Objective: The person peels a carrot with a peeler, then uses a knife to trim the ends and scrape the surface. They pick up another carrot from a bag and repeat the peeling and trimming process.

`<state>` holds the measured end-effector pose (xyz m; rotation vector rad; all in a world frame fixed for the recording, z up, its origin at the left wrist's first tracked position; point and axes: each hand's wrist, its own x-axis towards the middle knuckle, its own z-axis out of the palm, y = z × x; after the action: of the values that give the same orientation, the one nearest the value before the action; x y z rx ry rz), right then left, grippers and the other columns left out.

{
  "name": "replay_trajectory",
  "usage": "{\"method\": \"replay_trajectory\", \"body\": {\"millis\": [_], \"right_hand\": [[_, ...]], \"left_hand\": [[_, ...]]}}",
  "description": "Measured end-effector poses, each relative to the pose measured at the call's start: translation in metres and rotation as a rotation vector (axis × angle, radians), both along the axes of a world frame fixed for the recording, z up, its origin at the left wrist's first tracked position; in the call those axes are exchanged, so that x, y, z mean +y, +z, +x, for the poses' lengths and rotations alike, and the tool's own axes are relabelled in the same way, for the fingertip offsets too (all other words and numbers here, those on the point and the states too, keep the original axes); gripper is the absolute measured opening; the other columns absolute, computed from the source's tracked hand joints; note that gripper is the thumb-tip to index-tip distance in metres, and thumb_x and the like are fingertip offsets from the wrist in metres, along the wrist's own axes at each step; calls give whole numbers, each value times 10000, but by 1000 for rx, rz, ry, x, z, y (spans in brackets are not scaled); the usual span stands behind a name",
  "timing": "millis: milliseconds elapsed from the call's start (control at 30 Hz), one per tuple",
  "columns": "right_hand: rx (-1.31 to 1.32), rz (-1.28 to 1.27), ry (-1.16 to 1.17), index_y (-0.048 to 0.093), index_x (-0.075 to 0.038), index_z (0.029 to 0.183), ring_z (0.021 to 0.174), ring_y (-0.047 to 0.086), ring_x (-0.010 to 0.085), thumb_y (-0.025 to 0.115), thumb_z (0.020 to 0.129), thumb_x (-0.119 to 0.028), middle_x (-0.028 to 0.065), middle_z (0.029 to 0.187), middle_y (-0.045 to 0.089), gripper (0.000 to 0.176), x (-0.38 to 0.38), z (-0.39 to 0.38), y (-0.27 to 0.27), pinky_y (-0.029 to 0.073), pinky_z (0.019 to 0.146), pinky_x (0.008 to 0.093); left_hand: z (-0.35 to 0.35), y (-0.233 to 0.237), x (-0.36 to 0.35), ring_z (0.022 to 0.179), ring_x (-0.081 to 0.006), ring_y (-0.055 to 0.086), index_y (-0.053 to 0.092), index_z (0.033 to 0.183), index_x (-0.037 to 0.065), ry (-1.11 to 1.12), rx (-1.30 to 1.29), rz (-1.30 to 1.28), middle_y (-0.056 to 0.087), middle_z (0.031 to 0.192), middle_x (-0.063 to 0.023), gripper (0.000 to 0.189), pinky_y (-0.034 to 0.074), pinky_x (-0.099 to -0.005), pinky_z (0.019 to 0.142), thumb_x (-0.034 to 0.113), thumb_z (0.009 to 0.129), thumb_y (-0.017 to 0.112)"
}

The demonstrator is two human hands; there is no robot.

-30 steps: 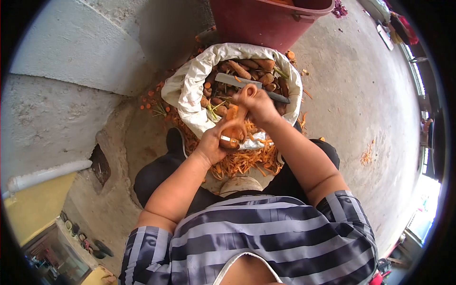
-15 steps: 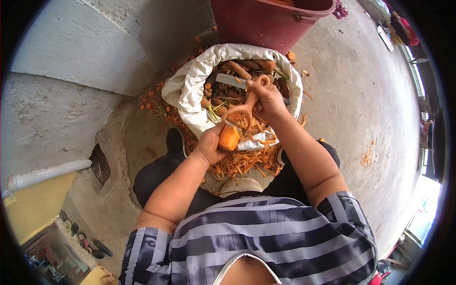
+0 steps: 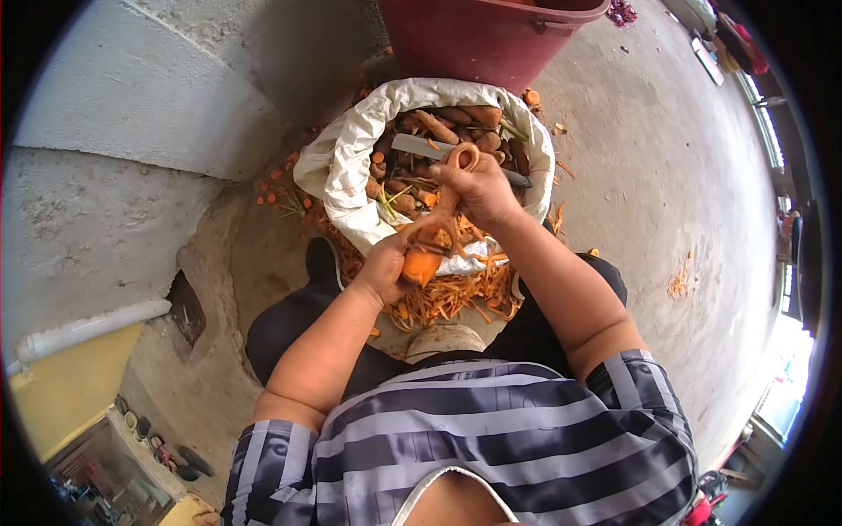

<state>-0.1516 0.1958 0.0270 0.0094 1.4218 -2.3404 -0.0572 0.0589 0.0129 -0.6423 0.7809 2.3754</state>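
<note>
My left hand [image 3: 384, 270] is closed around an orange carrot [image 3: 423, 266], its peeled end pointing toward me. My right hand [image 3: 481, 193] grips a brownish-orange Y-shaped peeler [image 3: 450, 200] by its looped handle. The peeler's forked head lies over the carrot, close to my left fingers. Below both hands is a white sack [image 3: 351, 180] with its rim rolled down. Unpeeled carrots [image 3: 436, 128] fill it, and a knife [image 3: 421, 146] with a wide pale blade rests on them, its handle partly behind my right hand.
A dark red tub [image 3: 491, 44] stands just beyond the sack. Orange peelings [image 3: 452, 296] heap over the sack's near edge. Cut carrot tops [image 3: 294, 202] lie on the floor to the left, beside a rough concrete wall [image 3: 105, 202]. A white pipe [image 3: 92, 329] runs at lower left.
The peeler has moved left and toward me, from above the carrot's far end onto its body. The carrot is tilted slightly more downward in my left hand.
</note>
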Motion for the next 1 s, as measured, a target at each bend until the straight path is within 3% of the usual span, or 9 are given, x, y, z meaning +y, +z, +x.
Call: {"method": "replay_trajectory", "body": {"millis": [100,233,400,567,733,767,900,933,1000], "right_hand": [[46,292,-81,528,-32,767,521,482,84,665,729,-84,3,632,511,152,11,-12,-1,423,483,226],[62,66,-81,516,-46,777,564,491,83,649,746,-65,7,662,520,138,7,-6,2,415,504,217],[176,365,-140,522,-30,752,560,492,76,634,761,-68,25,697,552,119,11,-13,5,415,480,220],[14,110,-251,512,-28,755,504,467,89,662,743,-122,24,634,523,177,9,-18,-1,399,458,224],[130,404,-363,517,2,770,476,466,112,648,749,-118,28,628,522,179,23,-33,-6,416,455,260],[37,253,-368,517,-14,773,511,485,113,645,747,-111,28,645,518,163,27,-36,-6,420,474,265],[-122,34,-145,505,-37,795,599,511,121,679,720,-108,45,703,518,202,9,-11,5,437,530,267],[19,78,-9,503,-52,816,504,474,99,674,736,-171,28,658,506,223,0,-6,-6,399,418,219],[-56,167,-154,507,-37,797,572,504,116,681,727,-136,43,690,523,212,11,-15,9,431,504,247]], "left_hand": [[2,-8,-3,824,-153,570,479,1090,25,-83,-28,-26,559,940,-69,300,478,-287,732,248,912,388],[2,-6,-2,829,-149,564,474,1100,27,-56,9,-57,557,941,-67,293,475,-289,735,234,912,385],[4,-11,-3,812,-140,561,473,1097,25,-58,-14,-69,556,931,-62,296,475,-282,724,237,912,380],[3,-9,-3,744,-160,582,471,1087,34,-57,-44,-70,569,876,-67,306,500,-272,617,266,909,380],[0,-8,-12,727,-157,574,484,1068,26,-77,-13,41,569,843,-67,301,486,-267,635,261,910,384],[0,-5,-11,716,-160,575,486,1060,26,-68,-19,21,569,830,-69,301,487,-262,623,266,910,382],[1,-8,-10,696,-178,578,484,1030,25,-49,-47,-20,566,814,-85,310,497,-277,571,291,907,381],[1,-9,-11,689,-185,579,482,1028,27,-77,-30,10,565,812,-88,314,498,-286,551,299,906,383],[3,-10,-13,677,-200,579,478,1025,32,-132,0,72,563,807,-93,322,499,-304,510,315,904,385]]}}
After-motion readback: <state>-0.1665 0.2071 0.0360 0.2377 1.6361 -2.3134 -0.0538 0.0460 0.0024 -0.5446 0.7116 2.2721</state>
